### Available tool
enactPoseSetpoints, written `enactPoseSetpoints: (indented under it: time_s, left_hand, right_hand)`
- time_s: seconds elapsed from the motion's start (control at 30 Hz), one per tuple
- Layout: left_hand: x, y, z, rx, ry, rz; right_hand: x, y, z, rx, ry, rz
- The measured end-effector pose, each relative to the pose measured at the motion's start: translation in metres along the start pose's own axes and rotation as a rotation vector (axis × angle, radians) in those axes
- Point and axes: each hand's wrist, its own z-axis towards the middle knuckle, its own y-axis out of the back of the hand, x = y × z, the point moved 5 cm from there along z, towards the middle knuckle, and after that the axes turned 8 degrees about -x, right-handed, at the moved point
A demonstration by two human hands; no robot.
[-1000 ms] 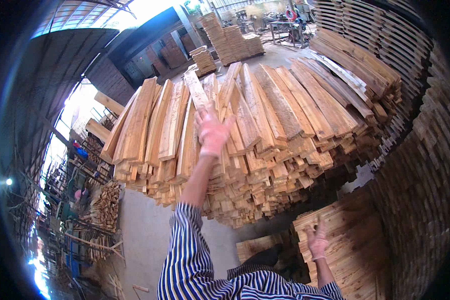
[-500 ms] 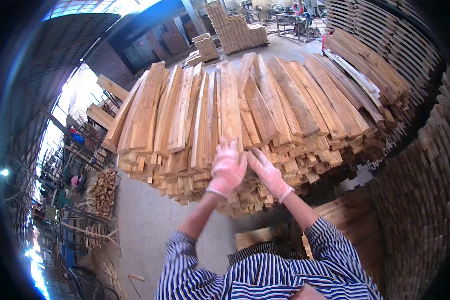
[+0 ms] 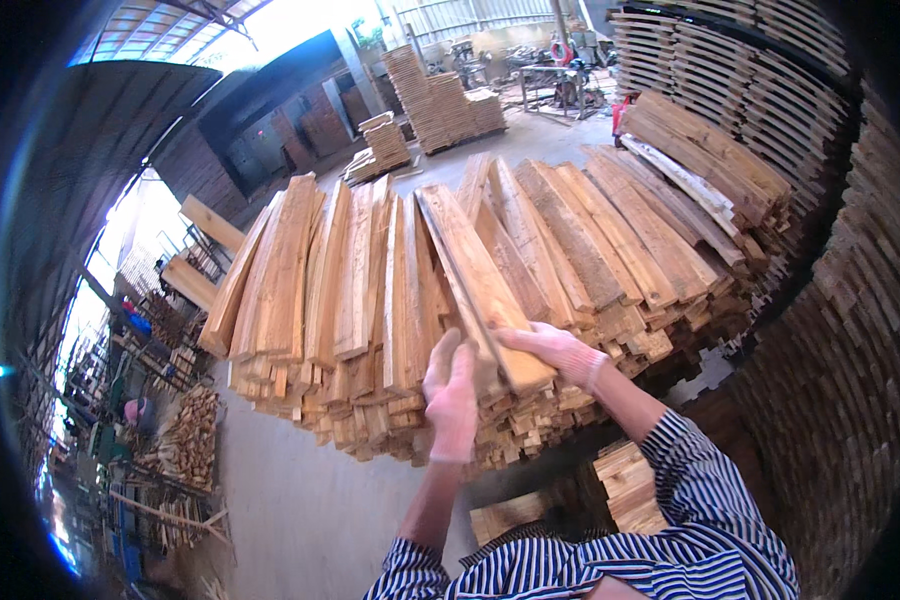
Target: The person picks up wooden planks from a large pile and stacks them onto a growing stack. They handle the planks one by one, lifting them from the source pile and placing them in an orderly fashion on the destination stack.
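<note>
Both gloved hands clamp one plank point(image 3: 475, 280) at its near end, atop the big timber pile point(image 3: 590, 250). Left hand point(image 3: 452, 395) under-left, right hand point(image 3: 555, 350) on its right edge, forearms raised.

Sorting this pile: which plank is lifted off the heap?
The plank gripped at its near end by the left hand and right hand, tilted above the stacked ones.

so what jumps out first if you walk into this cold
A huge heap of rough planks fills the middle. At its near edge, the gloved left hand and right hand hold one plank between them. Stacked boards stand further back.
</note>
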Motion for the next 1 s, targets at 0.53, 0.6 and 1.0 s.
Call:
enactPoseSetpoints:
  time_s: [0.53,0.6,1.0]
  left_hand:
    - [0.167,-0.130,-0.108,0.869,0.728,-0.658]
    - [0.159,-0.172,-0.173,1.065,0.756,-0.536]
    - [0.288,-0.243,-0.409,1.898,0.065,0.221]
  right_hand:
    - [-0.111,0.113,-0.288,-0.344,0.089,-0.565]
    - [-0.070,0.099,-0.318,-0.766,0.277,-0.686]
    - [-0.303,0.223,-0.470,-1.548,-0.028,-0.468]
